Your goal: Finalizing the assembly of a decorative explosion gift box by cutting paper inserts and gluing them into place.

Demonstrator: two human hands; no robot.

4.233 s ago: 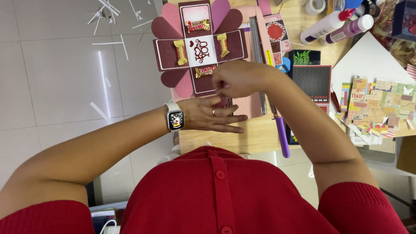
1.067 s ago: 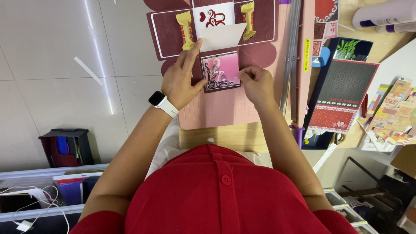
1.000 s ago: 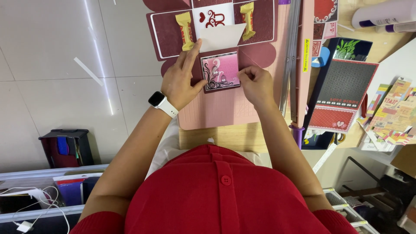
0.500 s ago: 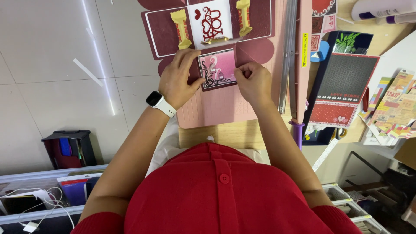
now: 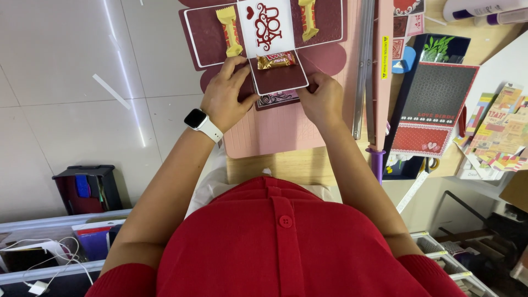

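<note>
My left hand (image 5: 226, 94) and right hand (image 5: 323, 99) each pinch an edge of the maroon card flap (image 5: 278, 78) on the pink mat (image 5: 280, 129); pressing unevenly could crease it or knock loose the small chocolate bar (image 5: 276, 59) beyond.

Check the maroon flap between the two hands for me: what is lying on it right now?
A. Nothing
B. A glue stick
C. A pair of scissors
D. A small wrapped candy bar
D. A small gold-and-red wrapped candy bar lies on the maroon flap, with the left hand at the flap's left edge and the right hand at its right edge.
</note>
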